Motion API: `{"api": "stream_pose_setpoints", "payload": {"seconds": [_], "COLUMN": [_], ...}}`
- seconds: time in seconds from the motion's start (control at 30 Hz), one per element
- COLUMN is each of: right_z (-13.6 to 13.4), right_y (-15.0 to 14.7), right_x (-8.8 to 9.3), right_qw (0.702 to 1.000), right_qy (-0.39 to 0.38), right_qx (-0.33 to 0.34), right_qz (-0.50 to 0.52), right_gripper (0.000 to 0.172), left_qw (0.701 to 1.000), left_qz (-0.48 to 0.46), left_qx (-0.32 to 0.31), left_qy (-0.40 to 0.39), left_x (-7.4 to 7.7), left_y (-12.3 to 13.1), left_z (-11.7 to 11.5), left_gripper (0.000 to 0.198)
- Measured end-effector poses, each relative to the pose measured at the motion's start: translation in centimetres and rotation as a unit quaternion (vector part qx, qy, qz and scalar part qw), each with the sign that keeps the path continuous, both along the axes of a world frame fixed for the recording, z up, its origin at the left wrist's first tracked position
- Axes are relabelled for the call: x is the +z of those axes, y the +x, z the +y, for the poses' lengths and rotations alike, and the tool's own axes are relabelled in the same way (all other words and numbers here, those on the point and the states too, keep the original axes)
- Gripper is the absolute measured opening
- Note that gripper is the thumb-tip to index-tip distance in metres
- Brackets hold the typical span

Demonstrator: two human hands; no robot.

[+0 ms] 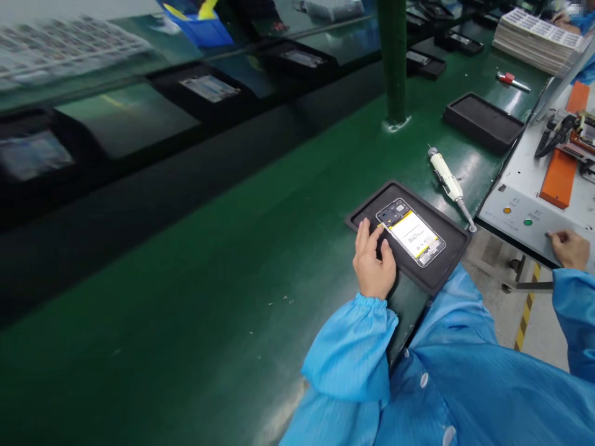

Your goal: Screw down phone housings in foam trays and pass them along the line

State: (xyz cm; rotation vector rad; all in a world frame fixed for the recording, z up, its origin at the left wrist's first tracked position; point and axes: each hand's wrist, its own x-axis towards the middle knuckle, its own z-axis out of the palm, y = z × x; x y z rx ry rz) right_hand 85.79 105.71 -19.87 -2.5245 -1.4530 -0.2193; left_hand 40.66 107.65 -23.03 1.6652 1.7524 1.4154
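A phone with its back off [411,232], its white battery label and yellow strips showing, lies in a shallow black tray [362,207]. My left hand [374,263] rests over the tray's near left side, fingers spread, with fingertips at the phone's left edge. Over on the right, my right hand [571,249] is at the front of a machine's grey control panel [495,197]. Its fingers are curled, and the thumb and forefinger meet near a small dark spot; what lies between them is hidden.
A cream electric screwdriver [446,176] lies beyond the tray. Behind it are another black tray [483,121], a red-and-silver pen-like tool [512,81] and a paper stack [537,43]. A green post [393,62] rises from the bench; trays with phones line the conveyor [139,167].
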Motion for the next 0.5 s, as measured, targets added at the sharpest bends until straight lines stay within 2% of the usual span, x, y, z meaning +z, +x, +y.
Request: {"api": "stream_pose_setpoints", "payload": {"seconds": [0.1,0.17,0.23,0.33,0.4,0.5], "right_z": [2.8,6.0,9.8,15.5,18.8,22.6], "right_y": [-3.1,-5.9,-9.0,-13.2,-15.5,-18.1], "right_x": [0.9,1.9,3.1,4.5,4.6,3.9], "right_qw": [0.996,0.979,0.941,0.854,0.775,0.665], "right_qy": [0.042,0.050,0.035,-0.020,-0.041,-0.043], "right_qx": [0.075,0.194,0.327,0.485,0.578,0.678], "right_qz": [-0.012,-0.031,-0.079,-0.185,-0.251,-0.311], "right_gripper": [0.034,0.039,0.040,0.050,0.055,0.044], "left_qw": [1.000,1.000,0.999,0.999,0.998,0.997], "left_qz": [0.012,0.023,0.029,0.035,0.043,0.066], "left_qx": [0.008,0.015,0.024,0.036,0.033,0.033], "left_qy": [0.003,0.004,0.000,-0.014,-0.021,-0.016], "left_x": [-0.1,-0.2,-0.2,0.2,0.7,1.3], "left_y": [-0.2,-0.4,-0.7,-1.1,-1.3,-1.8], "left_z": [0.2,0.4,0.6,0.1,-1.1,-3.8], "left_gripper": [0.040,0.044,0.046,0.042,0.039,0.039]}}
